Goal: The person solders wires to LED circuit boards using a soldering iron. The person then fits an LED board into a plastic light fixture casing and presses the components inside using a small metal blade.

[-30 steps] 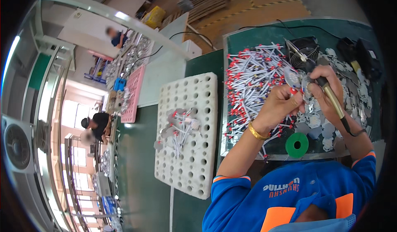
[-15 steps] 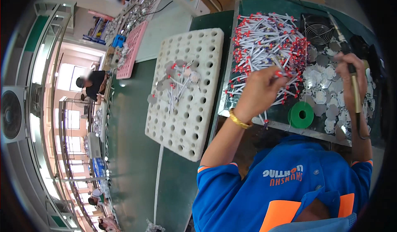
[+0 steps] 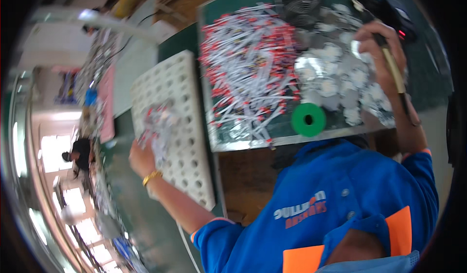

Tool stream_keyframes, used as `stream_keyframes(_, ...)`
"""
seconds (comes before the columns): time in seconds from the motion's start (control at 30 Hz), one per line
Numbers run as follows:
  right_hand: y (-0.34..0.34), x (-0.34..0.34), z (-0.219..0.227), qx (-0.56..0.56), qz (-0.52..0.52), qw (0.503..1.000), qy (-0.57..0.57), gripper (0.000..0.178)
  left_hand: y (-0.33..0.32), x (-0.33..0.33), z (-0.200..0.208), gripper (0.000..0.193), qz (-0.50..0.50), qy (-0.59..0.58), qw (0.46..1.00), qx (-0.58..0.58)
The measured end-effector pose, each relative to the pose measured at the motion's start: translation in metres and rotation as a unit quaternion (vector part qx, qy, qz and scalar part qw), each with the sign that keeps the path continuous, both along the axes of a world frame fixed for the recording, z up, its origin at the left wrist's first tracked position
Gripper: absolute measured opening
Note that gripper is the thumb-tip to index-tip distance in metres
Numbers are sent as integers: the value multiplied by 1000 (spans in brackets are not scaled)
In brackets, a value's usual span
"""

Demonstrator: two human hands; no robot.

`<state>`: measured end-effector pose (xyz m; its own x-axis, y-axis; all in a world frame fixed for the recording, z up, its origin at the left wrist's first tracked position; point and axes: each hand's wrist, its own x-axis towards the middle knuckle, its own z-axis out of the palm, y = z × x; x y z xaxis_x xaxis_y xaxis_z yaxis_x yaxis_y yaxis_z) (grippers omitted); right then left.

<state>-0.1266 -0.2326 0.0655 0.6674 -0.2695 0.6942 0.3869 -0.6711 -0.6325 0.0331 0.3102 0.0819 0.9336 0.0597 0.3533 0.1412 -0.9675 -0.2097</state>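
My right hand [image 3: 382, 54] is closed round the tan and black handle of a soldering iron [image 3: 395, 71], its tip pointing away over the far right of the bench. At the left, my left hand [image 3: 142, 158] reaches to the near left edge of a white foam board [image 3: 190, 149] with rows of round holes. Its fingertips are beside a blurred cluster of wired discs [image 3: 159, 119] lying on the board. Motion smears those fingers, and whether they hold a piece cannot be seen. A big pile of short white wires with red ends [image 3: 248, 68] lies between my hands.
Many silvery discs [image 3: 335, 81] are spread right of the wires. A green spool [image 3: 316, 127] stands at the tray's near edge [image 3: 253, 145]. Beyond are a dark round grille [image 3: 301, 10] and a black device with a red light [image 3: 401, 32]. A person [image 3: 80, 154] is far left.
My left hand has moved left from the wire pile to the foam board. The right hand keeps the soldering iron. The whole view has shifted, putting the bench further left.
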Motion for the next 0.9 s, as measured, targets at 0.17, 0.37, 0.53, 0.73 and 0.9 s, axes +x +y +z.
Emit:
stream_keyframes(0.17, -36, -18, -33, -69, 59, 995, -41, 19, -110, -14, -1, 38, -129, -39, 981, -141)
stream_keyframes(0.37, -25, -33, -66, -300, 84, 948, 60, 21, -253, -58, -52, 24, -475, 248, 779, -325)
stream_keyframes(0.53, -1, -9, -87, -389, 138, 906, 90, 17, -304, -59, -64, 20, -503, 255, 742, -362)
stream_keyframes(0.73, -5, -8, -88, -366, 151, 917, 58, 17, -326, -35, -58, 15, -490, 163, 761, -393)
stream_keyframes(0.9, -9, -11, -79, -312, 126, 941, 27, 22, -336, 7, -56, 12, -455, 87, 795, -392)
